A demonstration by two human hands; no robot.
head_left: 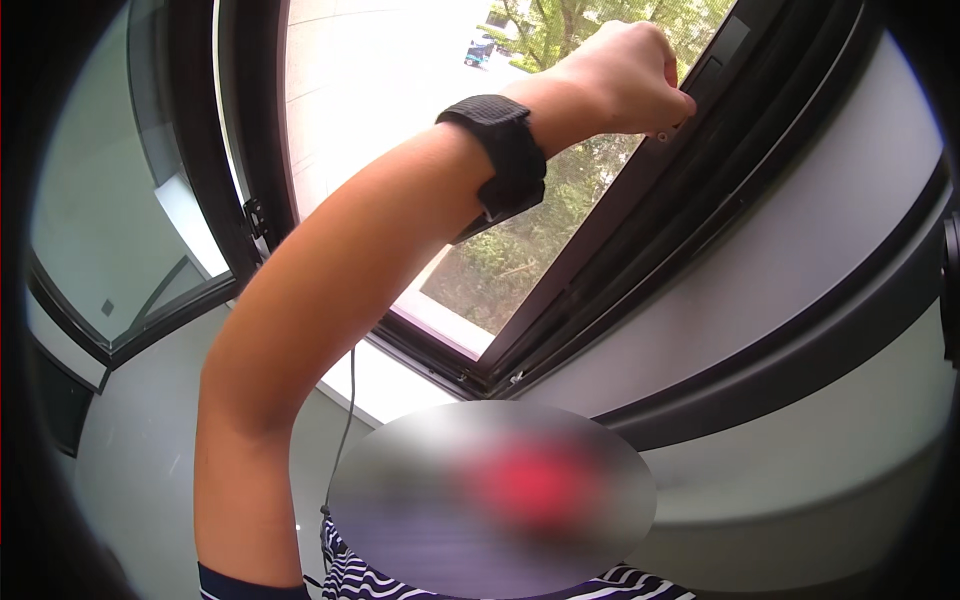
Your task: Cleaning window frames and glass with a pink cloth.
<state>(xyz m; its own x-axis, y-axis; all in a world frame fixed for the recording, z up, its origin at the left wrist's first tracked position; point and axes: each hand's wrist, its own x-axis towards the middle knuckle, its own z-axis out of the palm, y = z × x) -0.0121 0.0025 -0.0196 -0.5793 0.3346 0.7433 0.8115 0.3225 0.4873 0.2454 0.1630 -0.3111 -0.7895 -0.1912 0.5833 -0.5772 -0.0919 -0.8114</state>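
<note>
My left arm comes up from the lower left and bends at the elbow. It crosses in front of the window, with a black strap band around the wrist. At the upper right, my left hand [635, 80] is closed, its fingers curled in against the dark edge of the window screen frame [590, 225]. What the fingertips grip is partly hidden by the hand. Fine mesh of the screen [695, 25] shows just above the knuckles. A small recessed part [709, 72] sits in the frame beside the fingers. My right hand is out of view.
An opened glass pane [110, 190] with a dark frame stands at the left. Below the window runs a white sill [365, 385], and a thin cable [346, 440] hangs near it. Dark rails and pale wall panels [800, 220] curve along the right. Trees show outside.
</note>
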